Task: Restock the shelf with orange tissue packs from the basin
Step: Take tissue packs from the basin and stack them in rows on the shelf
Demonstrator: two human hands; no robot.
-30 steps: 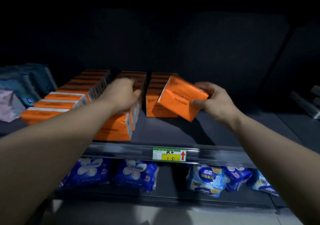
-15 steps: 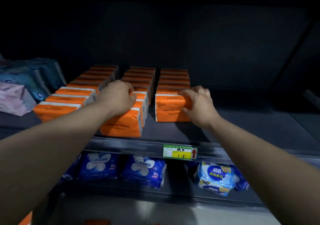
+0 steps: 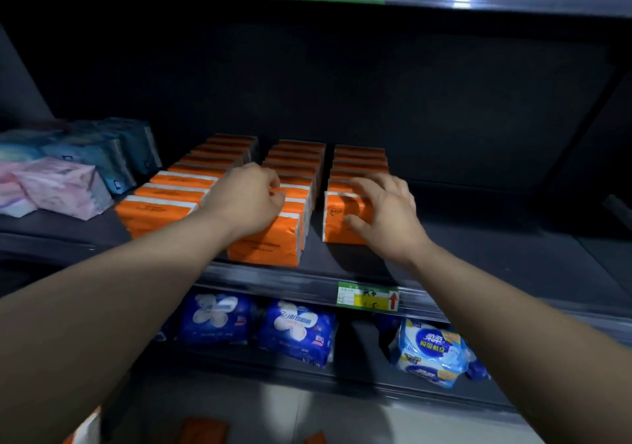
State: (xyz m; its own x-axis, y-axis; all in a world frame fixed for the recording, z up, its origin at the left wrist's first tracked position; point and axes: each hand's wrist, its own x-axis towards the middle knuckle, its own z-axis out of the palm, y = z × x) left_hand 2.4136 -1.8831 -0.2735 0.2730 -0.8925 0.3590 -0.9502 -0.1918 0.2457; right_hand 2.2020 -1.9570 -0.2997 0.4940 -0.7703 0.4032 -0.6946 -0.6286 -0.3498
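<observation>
Three rows of orange tissue packs [image 3: 219, 173] stand upright on the dark shelf [image 3: 478, 259]. My left hand [image 3: 246, 200] lies on top of the middle row [image 3: 266, 245], its fingers curled over the packs near the front. The front pack of the right row [image 3: 337, 218] stands upright. My right hand [image 3: 386, 211] is at this pack with spread, relaxed fingers, the thumb by its front face. Blurred orange shapes [image 3: 205, 430] show at the bottom edge; I cannot make out the basin.
Pink packs [image 3: 61, 187] and blue packs [image 3: 113, 153] fill the shelf's left end. The shelf is bare to the right of the orange rows. A price tag [image 3: 367, 298] sits on the shelf's front rail. Blue pad packs [image 3: 294, 330] lie on the shelf below.
My right hand set the orange pack upright at the front of the right row, then loosened its fingers. My left hand stayed on the middle row.
</observation>
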